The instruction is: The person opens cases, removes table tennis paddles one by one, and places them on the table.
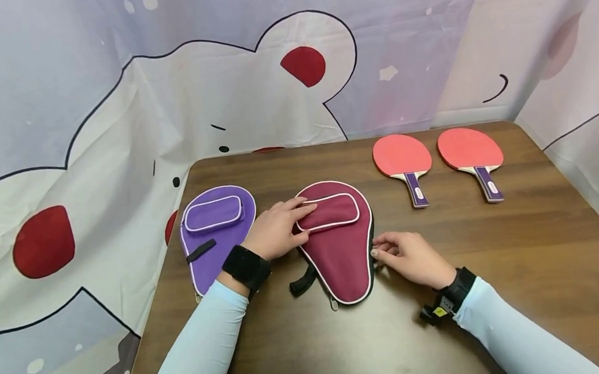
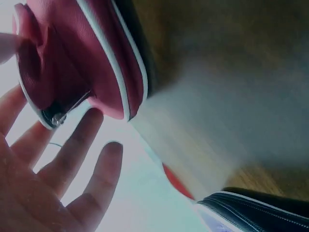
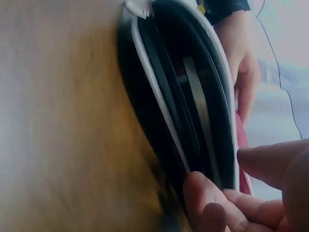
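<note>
A maroon paddle case [image 1: 341, 248] with white piping lies flat in the middle of the wooden table [image 1: 502, 254]. My left hand [image 1: 293, 212] rests on its raised pocket [image 1: 329, 211] with the fingers straight; in the left wrist view the left hand [image 2: 58, 164] shows an open palm beside the pocket's zip pull [image 2: 59, 118]. My right hand [image 1: 379, 251] pinches the case's right edge. The right wrist view shows that hand [image 3: 227, 182] with finger and thumb closed on the black zip band [image 3: 193, 121], which gapes slightly.
A purple case [image 1: 214, 233] of the same shape lies left of the maroon one. Two red paddles [image 1: 402, 156] [image 1: 470, 149] with purple handles lie at the back right. A printed cloth [image 1: 116, 107] hangs behind the table.
</note>
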{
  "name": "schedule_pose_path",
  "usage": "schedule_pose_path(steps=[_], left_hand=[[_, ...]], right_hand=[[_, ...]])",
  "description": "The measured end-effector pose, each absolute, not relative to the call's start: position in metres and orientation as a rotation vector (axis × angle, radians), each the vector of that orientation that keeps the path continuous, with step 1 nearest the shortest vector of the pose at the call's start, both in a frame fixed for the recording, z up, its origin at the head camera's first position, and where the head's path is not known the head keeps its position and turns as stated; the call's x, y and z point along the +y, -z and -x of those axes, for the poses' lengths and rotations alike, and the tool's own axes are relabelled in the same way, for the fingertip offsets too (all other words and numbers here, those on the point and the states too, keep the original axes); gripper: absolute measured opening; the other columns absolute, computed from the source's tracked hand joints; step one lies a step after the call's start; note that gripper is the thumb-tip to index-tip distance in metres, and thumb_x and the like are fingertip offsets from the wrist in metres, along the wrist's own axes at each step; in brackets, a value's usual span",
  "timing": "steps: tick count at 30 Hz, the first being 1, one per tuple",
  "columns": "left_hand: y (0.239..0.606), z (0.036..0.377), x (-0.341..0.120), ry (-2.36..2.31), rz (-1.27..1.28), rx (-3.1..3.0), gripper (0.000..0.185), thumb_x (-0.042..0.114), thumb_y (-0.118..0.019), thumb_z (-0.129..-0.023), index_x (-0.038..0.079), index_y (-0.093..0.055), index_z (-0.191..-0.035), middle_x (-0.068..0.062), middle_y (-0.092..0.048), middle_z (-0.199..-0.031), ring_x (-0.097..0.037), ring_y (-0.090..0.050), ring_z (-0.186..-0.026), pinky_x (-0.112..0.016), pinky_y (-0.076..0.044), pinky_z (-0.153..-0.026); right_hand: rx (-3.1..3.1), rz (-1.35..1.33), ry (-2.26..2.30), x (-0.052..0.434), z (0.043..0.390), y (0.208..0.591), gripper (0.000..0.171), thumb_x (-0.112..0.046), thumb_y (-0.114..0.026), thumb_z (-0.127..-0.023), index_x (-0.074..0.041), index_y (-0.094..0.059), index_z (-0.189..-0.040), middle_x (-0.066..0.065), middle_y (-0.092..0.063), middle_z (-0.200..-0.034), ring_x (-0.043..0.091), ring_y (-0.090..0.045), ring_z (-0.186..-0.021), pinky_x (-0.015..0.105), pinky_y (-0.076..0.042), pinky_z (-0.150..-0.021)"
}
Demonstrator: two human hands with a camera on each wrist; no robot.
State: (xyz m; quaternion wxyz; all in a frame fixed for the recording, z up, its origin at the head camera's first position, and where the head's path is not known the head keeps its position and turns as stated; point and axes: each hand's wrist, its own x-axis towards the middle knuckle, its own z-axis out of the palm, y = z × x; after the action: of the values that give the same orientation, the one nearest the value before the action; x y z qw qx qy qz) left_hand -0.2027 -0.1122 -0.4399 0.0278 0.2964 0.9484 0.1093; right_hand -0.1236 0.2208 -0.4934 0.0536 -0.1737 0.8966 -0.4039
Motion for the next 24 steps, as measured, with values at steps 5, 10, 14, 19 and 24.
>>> schedule_pose_path(steps=[5,10,14,19,24], left_hand=[[0.449,0.192,-0.111,-0.313,-0.98,3.021,0.06,0.032,-0.069,-0.104,0.028,-0.056,-0.163,-0.007,-0.045,-0.172,-0.033,-0.051,-0.146,-0.058,-0.052,-0.105],[0.451,0.173,-0.108,-0.591,-1.098,3.149,0.038,0.024,-0.072,-0.104,0.019,-0.077,-0.141,-0.003,-0.064,-0.153,-0.027,-0.054,-0.141,-0.053,-0.049,-0.106],[0.437,0.151,-0.102,-1.049,-1.069,3.169,0.012,0.024,-0.075,-0.104,0.017,-0.082,-0.11,0.003,-0.075,-0.114,-0.019,-0.067,-0.109,-0.042,-0.054,-0.098],[0.413,0.127,-0.106,-1.487,-0.778,3.181,0.016,0.028,-0.079,-0.102,0.016,-0.069,-0.1,0.007,-0.065,-0.087,-0.013,-0.063,-0.076,-0.03,-0.052,-0.068],[0.396,0.12,-0.121,-1.536,-0.56,3.247,0.037,0.031,-0.082,-0.099,0.009,-0.061,-0.118,0.006,-0.061,-0.078,-0.009,-0.056,-0.064,-0.029,-0.046,-0.058]], right_hand=[[2.796,0.499,1.278,0.211,0.118,0.495,0.026,-0.017,-0.077,-0.104,0.0,-0.076,-0.124,-0.005,-0.078,-0.095,0.011,-0.074,-0.088,0.035,-0.061,-0.08],[2.899,0.569,1.403,0.195,0.109,0.478,0.029,-0.014,-0.08,-0.102,0.001,-0.075,-0.126,0.0,-0.077,-0.1,0.012,-0.073,-0.088,0.033,-0.062,-0.076],[2.943,0.849,1.464,0.176,0.1,0.456,0.038,-0.007,-0.084,-0.097,0.001,-0.073,-0.132,0.003,-0.076,-0.105,0.01,-0.072,-0.086,0.03,-0.062,-0.07],[2.911,1.199,1.432,0.142,0.092,0.44,0.044,-0.005,-0.086,-0.095,0.001,-0.071,-0.136,0.005,-0.075,-0.106,0.007,-0.072,-0.084,0.028,-0.061,-0.068],[2.889,1.383,1.29,0.114,0.083,0.437,0.046,-0.012,-0.084,-0.098,-0.005,-0.07,-0.141,0.002,-0.074,-0.111,0.003,-0.071,-0.086,0.026,-0.06,-0.073]])
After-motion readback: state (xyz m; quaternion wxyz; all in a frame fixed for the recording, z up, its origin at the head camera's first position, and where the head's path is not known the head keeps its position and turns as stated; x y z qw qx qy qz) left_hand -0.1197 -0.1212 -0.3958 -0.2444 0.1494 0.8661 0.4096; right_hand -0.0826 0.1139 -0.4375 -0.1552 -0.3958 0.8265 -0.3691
